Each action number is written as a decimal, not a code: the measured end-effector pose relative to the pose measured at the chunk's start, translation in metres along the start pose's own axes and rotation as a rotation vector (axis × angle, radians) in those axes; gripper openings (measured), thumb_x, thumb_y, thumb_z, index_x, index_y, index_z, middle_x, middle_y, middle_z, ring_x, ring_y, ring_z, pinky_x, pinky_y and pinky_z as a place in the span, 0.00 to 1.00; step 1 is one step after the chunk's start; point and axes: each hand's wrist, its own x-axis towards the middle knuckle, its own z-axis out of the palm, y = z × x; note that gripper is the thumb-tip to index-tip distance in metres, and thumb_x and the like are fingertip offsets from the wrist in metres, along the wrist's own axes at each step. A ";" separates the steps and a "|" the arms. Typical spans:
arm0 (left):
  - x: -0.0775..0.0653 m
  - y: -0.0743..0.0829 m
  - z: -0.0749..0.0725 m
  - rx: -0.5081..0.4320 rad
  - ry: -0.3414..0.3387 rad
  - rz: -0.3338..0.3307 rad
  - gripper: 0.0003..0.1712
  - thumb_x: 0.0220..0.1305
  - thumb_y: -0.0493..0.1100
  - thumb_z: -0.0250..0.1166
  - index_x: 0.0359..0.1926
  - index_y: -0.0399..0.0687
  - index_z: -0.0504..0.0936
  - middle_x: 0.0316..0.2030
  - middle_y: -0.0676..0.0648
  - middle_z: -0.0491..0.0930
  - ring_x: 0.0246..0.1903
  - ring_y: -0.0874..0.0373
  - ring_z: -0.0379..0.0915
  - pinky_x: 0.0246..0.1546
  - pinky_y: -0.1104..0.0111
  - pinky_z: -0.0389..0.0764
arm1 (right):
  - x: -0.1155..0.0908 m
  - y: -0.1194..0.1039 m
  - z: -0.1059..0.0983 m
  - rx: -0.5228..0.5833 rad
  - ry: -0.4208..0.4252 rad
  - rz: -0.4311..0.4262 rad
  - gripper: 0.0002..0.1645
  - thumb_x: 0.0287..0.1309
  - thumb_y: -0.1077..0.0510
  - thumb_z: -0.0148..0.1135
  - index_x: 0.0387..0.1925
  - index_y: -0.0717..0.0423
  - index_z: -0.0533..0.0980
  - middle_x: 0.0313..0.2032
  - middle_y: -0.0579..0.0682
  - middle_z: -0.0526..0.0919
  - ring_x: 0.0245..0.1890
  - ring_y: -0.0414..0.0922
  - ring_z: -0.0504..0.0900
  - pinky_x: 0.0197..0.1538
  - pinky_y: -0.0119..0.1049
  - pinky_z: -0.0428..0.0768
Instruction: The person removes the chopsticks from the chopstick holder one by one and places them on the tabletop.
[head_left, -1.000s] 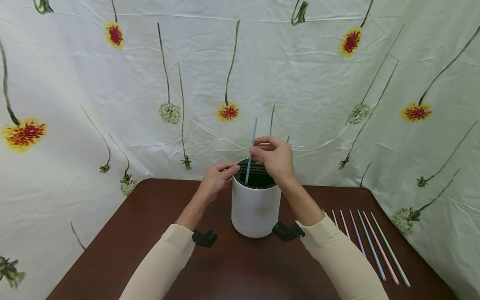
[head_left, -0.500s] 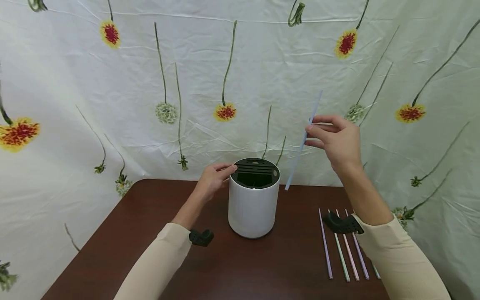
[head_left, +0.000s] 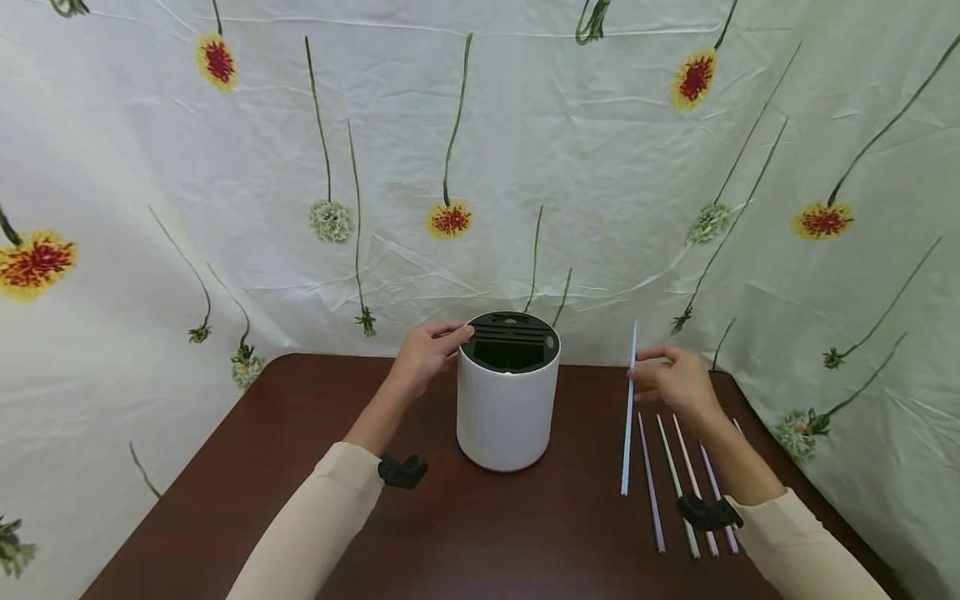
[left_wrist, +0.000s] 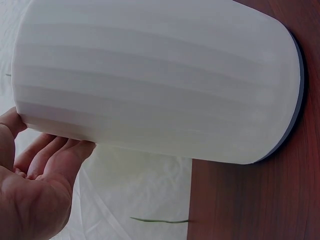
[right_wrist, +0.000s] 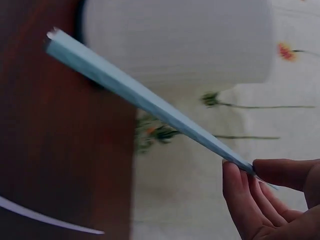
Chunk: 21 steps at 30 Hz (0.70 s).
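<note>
My right hand (head_left: 675, 383) pinches a light blue chopstick (head_left: 628, 433) near its upper, thin end, between thumb and fingertips. It stands nearly upright, its thicker end low over the table, left of the laid-out row. In the right wrist view the chopstick (right_wrist: 130, 92) has flat faceted sides and a shiny blunt end. My left hand (head_left: 427, 354) holds the rim of a white round container (head_left: 504, 421) at its upper left. A black insert with slots and a wide opening (head_left: 513, 354) fills the top. In the left wrist view, fingers rest against the container's side (left_wrist: 160, 80).
Several pastel chopsticks lie in a row at the right, among them a purple chopstick (head_left: 651, 492) and a green chopstick (head_left: 678, 492); my right forearm covers some. A flowered white cloth (head_left: 405, 150) hangs behind the dark brown table (head_left: 465, 533).
My right hand has drawn the blue chopstick out of the container, carried it up to the right, then lowered it beside the row. My left hand has stayed at the rim.
</note>
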 end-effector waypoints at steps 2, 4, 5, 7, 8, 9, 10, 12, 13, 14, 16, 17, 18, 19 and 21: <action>0.000 0.000 0.000 -0.003 0.004 0.001 0.28 0.69 0.54 0.67 0.64 0.46 0.81 0.64 0.41 0.78 0.68 0.45 0.71 0.67 0.47 0.73 | -0.001 0.018 0.006 -0.029 -0.027 0.065 0.25 0.62 0.67 0.65 0.57 0.76 0.71 0.32 0.51 0.87 0.26 0.42 0.87 0.36 0.42 0.89; 0.000 0.000 0.000 -0.007 0.005 0.002 0.27 0.69 0.54 0.67 0.64 0.46 0.81 0.64 0.41 0.78 0.67 0.45 0.72 0.66 0.47 0.74 | -0.002 0.034 0.011 -0.060 -0.045 0.115 0.24 0.61 0.68 0.65 0.56 0.76 0.72 0.33 0.54 0.86 0.26 0.43 0.86 0.35 0.42 0.89; 0.000 0.000 0.000 -0.010 0.004 0.003 0.27 0.69 0.54 0.67 0.64 0.46 0.81 0.64 0.41 0.78 0.67 0.45 0.72 0.66 0.47 0.74 | -0.003 0.041 0.013 -0.075 -0.049 0.131 0.23 0.61 0.68 0.65 0.55 0.76 0.72 0.33 0.56 0.86 0.27 0.44 0.86 0.35 0.43 0.89; 0.000 0.000 0.001 -0.011 0.003 0.004 0.28 0.69 0.54 0.67 0.64 0.46 0.81 0.64 0.41 0.77 0.67 0.46 0.72 0.66 0.47 0.74 | -0.005 0.054 0.017 -0.093 -0.060 0.157 0.22 0.61 0.69 0.64 0.54 0.77 0.73 0.35 0.59 0.86 0.27 0.46 0.86 0.35 0.44 0.89; 0.000 0.000 0.002 -0.015 0.001 0.004 0.27 0.69 0.54 0.68 0.64 0.46 0.81 0.65 0.42 0.77 0.67 0.46 0.72 0.66 0.48 0.74 | -0.006 0.059 0.018 -0.096 -0.062 0.169 0.21 0.60 0.70 0.64 0.53 0.77 0.73 0.35 0.60 0.86 0.27 0.46 0.86 0.35 0.45 0.89; 0.000 0.000 0.002 -0.014 0.002 0.003 0.28 0.69 0.54 0.67 0.64 0.46 0.81 0.65 0.42 0.77 0.67 0.46 0.72 0.66 0.47 0.74 | -0.006 0.065 0.019 -0.098 -0.061 0.179 0.20 0.60 0.70 0.64 0.53 0.77 0.73 0.36 0.60 0.86 0.27 0.47 0.86 0.34 0.45 0.89; 0.000 0.000 0.002 -0.017 0.002 0.003 0.27 0.69 0.54 0.67 0.64 0.46 0.80 0.65 0.42 0.77 0.67 0.46 0.71 0.66 0.47 0.74 | -0.006 0.070 0.020 -0.102 -0.066 0.184 0.20 0.60 0.70 0.63 0.52 0.78 0.73 0.36 0.61 0.86 0.28 0.47 0.87 0.34 0.46 0.89; 0.000 0.000 0.001 -0.020 0.002 0.001 0.27 0.69 0.53 0.67 0.64 0.46 0.80 0.65 0.42 0.77 0.68 0.46 0.71 0.66 0.48 0.74 | -0.007 0.080 0.022 -0.112 -0.068 0.199 0.19 0.59 0.70 0.64 0.50 0.77 0.74 0.35 0.61 0.87 0.27 0.47 0.87 0.34 0.45 0.89; 0.000 0.000 0.001 -0.025 0.002 0.001 0.27 0.69 0.53 0.67 0.64 0.45 0.80 0.65 0.42 0.77 0.68 0.45 0.71 0.66 0.48 0.73 | -0.007 0.084 0.023 -0.116 -0.063 0.209 0.18 0.59 0.70 0.64 0.49 0.77 0.75 0.34 0.60 0.87 0.27 0.47 0.87 0.33 0.45 0.89; 0.000 0.000 0.001 -0.027 0.001 0.001 0.27 0.69 0.53 0.67 0.64 0.45 0.80 0.65 0.42 0.76 0.68 0.45 0.70 0.66 0.48 0.73 | -0.007 0.088 0.024 -0.127 -0.069 0.212 0.17 0.59 0.70 0.65 0.48 0.77 0.75 0.34 0.60 0.87 0.27 0.47 0.87 0.33 0.45 0.89; 0.000 0.000 0.000 -0.029 -0.002 0.001 0.28 0.69 0.53 0.67 0.64 0.45 0.80 0.66 0.42 0.76 0.68 0.45 0.70 0.67 0.48 0.73 | -0.007 0.095 0.024 -0.142 -0.071 0.225 0.16 0.58 0.69 0.65 0.47 0.76 0.75 0.32 0.59 0.87 0.26 0.47 0.86 0.32 0.44 0.89; 0.000 0.000 0.000 -0.032 -0.002 0.002 0.27 0.69 0.53 0.67 0.64 0.45 0.80 0.66 0.41 0.76 0.69 0.45 0.69 0.67 0.48 0.73 | -0.008 0.098 0.024 -0.145 -0.071 0.232 0.16 0.58 0.70 0.65 0.46 0.76 0.75 0.32 0.59 0.86 0.26 0.47 0.86 0.31 0.44 0.89; 0.000 0.000 0.000 -0.035 -0.003 0.003 0.27 0.69 0.52 0.67 0.64 0.45 0.80 0.66 0.41 0.75 0.69 0.45 0.69 0.67 0.48 0.73 | -0.008 0.100 0.024 -0.151 -0.075 0.235 0.16 0.58 0.70 0.65 0.46 0.76 0.75 0.31 0.60 0.86 0.26 0.47 0.86 0.31 0.43 0.89; 0.000 0.000 0.000 -0.034 -0.003 0.004 0.27 0.70 0.52 0.67 0.64 0.45 0.80 0.66 0.41 0.75 0.69 0.45 0.69 0.67 0.49 0.73 | -0.008 0.103 0.023 -0.156 -0.079 0.239 0.16 0.58 0.70 0.65 0.46 0.77 0.75 0.31 0.60 0.86 0.25 0.47 0.85 0.30 0.43 0.88; 0.000 0.000 0.001 -0.035 -0.002 0.007 0.27 0.70 0.52 0.67 0.64 0.44 0.80 0.66 0.41 0.76 0.68 0.45 0.70 0.66 0.50 0.74 | -0.009 0.106 0.022 -0.165 -0.080 0.248 0.16 0.58 0.70 0.65 0.47 0.77 0.75 0.29 0.59 0.86 0.24 0.47 0.85 0.29 0.43 0.88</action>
